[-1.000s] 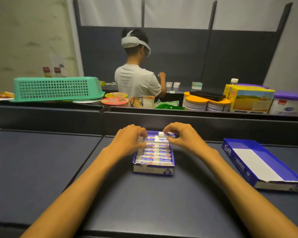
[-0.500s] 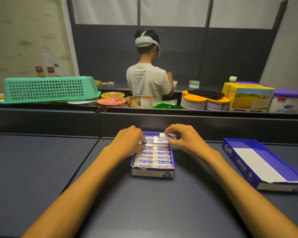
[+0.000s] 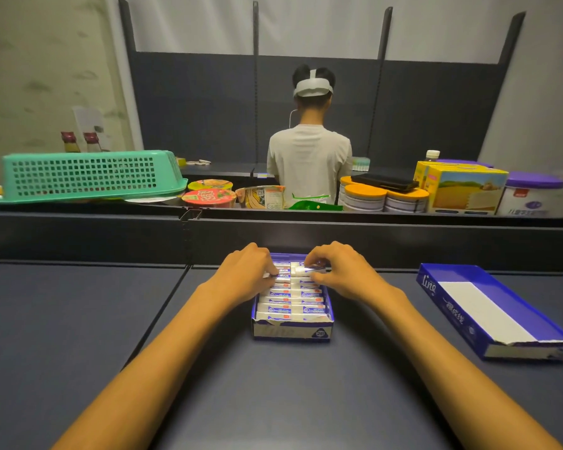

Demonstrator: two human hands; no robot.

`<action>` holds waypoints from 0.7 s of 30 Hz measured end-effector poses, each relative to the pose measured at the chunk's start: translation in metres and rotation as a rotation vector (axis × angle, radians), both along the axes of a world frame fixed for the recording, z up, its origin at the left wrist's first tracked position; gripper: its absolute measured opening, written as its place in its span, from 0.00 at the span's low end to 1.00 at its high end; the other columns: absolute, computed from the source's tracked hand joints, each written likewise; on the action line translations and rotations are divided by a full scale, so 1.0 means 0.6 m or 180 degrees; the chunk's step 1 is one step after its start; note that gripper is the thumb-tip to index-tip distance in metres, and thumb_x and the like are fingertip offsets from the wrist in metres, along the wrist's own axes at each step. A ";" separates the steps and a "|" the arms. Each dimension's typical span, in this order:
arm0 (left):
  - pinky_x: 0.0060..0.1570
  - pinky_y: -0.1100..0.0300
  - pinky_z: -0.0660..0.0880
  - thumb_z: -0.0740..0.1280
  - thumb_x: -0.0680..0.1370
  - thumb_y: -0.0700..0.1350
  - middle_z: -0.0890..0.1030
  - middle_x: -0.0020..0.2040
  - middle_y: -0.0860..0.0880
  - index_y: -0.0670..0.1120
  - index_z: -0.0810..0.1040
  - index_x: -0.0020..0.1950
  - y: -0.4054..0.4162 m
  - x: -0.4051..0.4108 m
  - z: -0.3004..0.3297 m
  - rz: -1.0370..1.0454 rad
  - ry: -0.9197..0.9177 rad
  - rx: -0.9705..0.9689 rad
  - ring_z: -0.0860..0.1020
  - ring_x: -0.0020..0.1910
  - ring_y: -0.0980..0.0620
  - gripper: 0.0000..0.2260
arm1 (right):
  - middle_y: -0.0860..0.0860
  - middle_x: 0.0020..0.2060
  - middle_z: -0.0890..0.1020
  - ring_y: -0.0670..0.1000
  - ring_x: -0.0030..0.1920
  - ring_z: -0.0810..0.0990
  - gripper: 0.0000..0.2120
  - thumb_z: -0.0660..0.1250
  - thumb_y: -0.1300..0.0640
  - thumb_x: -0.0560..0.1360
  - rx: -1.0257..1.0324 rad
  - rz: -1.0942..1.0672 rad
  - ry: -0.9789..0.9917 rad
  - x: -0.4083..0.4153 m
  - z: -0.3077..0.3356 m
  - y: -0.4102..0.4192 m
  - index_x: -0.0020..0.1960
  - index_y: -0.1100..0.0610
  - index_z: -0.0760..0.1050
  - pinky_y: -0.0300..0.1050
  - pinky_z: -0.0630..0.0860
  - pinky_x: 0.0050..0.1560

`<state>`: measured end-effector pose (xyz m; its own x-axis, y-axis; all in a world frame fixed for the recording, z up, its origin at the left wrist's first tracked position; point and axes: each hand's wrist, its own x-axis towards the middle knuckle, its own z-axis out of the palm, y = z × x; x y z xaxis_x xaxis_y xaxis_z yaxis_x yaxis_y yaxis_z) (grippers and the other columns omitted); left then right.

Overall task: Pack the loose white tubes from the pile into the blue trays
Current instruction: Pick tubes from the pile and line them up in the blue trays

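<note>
A small blue tray (image 3: pixel 291 332) sits in the middle of the dark table, packed with several white tubes (image 3: pixel 291 308) lying crosswise in a row. My left hand (image 3: pixel 244 274) rests on the tray's far left part, its curled fingers on the tubes there. My right hand (image 3: pixel 342 271) is at the far right part and pinches one white tube (image 3: pixel 303 271) that lies on top of the row. A second, larger blue tray (image 3: pixel 436 287) lies to the right with only a white liner inside. No loose pile is in view.
A raised dark ledge (image 3: pixel 403 222) runs behind the tray. Beyond it stand a green basket (image 3: pixel 85 175), noodle bowls (image 3: pixel 208 196), orange-lidded tins (image 3: pixel 366 198), a yellow box (image 3: pixel 462 190) and a purple-lidded tub (image 3: pixel 533 193). A person in a white shirt (image 3: pixel 309 160) stands with their back turned.
Both hands stay at the tray's far end. The tube pinched by my right hand has sunk lower onto the row. The camera has shifted slightly, and the person behind has moved right.
</note>
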<state>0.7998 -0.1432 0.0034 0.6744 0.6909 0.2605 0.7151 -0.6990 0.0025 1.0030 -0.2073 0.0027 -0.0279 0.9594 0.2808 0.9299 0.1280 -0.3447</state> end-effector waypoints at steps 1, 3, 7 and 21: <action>0.48 0.59 0.71 0.66 0.79 0.53 0.76 0.63 0.51 0.51 0.79 0.63 0.001 0.000 0.000 -0.0006 0.0006 0.0004 0.72 0.60 0.51 0.15 | 0.48 0.57 0.77 0.46 0.54 0.74 0.13 0.70 0.52 0.75 0.0001 -0.0003 -0.0048 -0.002 0.000 0.001 0.59 0.49 0.76 0.40 0.72 0.49; 0.48 0.59 0.72 0.66 0.79 0.53 0.76 0.62 0.51 0.51 0.79 0.63 0.001 0.000 0.000 0.0001 0.0009 0.0016 0.72 0.60 0.52 0.15 | 0.49 0.57 0.78 0.45 0.54 0.74 0.13 0.70 0.52 0.75 0.0005 0.0008 -0.0127 -0.006 0.000 0.005 0.59 0.49 0.77 0.40 0.72 0.49; 0.48 0.58 0.71 0.67 0.77 0.54 0.76 0.62 0.52 0.51 0.76 0.66 -0.001 -0.006 0.002 0.0079 -0.0241 0.0011 0.72 0.60 0.52 0.18 | 0.49 0.58 0.79 0.44 0.53 0.73 0.13 0.69 0.52 0.75 -0.0088 0.0047 -0.0257 -0.011 -0.006 0.015 0.59 0.50 0.77 0.40 0.72 0.49; 0.53 0.59 0.71 0.66 0.78 0.54 0.76 0.63 0.53 0.51 0.73 0.68 -0.002 -0.018 0.006 0.0085 -0.0459 -0.0104 0.72 0.61 0.54 0.20 | 0.49 0.61 0.77 0.48 0.57 0.75 0.15 0.69 0.51 0.76 -0.0186 0.0107 -0.0466 -0.014 -0.003 0.012 0.62 0.50 0.78 0.44 0.74 0.55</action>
<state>0.7891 -0.1443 0.0070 0.6129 0.7177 0.3305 0.7239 -0.6777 0.1290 0.9943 -0.2001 0.0009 -0.0970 0.9718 0.2150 0.9663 0.1437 -0.2137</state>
